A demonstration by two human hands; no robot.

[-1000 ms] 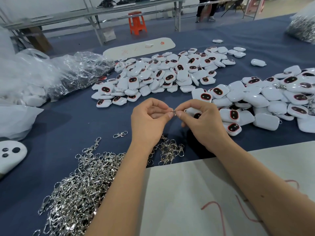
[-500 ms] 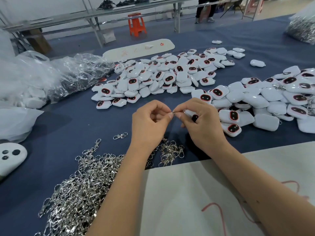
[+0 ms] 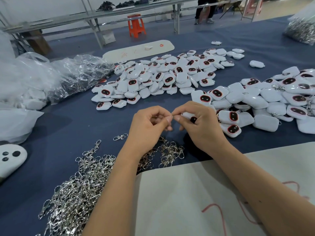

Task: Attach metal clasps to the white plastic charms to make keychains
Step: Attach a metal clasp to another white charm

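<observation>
My left hand (image 3: 150, 126) and my right hand (image 3: 201, 125) meet fingertip to fingertip above the blue table. Between them sits a small metal clasp ring (image 3: 172, 115), pinched by my left thumb and forefinger. My right hand grips a white plastic charm (image 3: 188, 115) with a black, red-rimmed face, mostly hidden under its fingers. Just behind lies a wide pile of white charms (image 3: 163, 77); a second heap of charms (image 3: 265, 99) spreads to the right. Loose metal clasps (image 3: 76, 189) lie heaped at the lower left, with a smaller cluster of clasps (image 3: 170, 153) under my wrists.
Clear plastic bags (image 3: 56, 77) with more parts sit at the left. A white cloth (image 3: 196, 193) covers the near table edge. A larger white part (image 3: 10, 159) lies far left, a white oblong board (image 3: 139, 49) at the back, a bag of clasps (image 3: 301, 29) top right.
Both hands have stayed together at the same spot, with small finger shifts on the ring and charm. The view has tilted slightly.
</observation>
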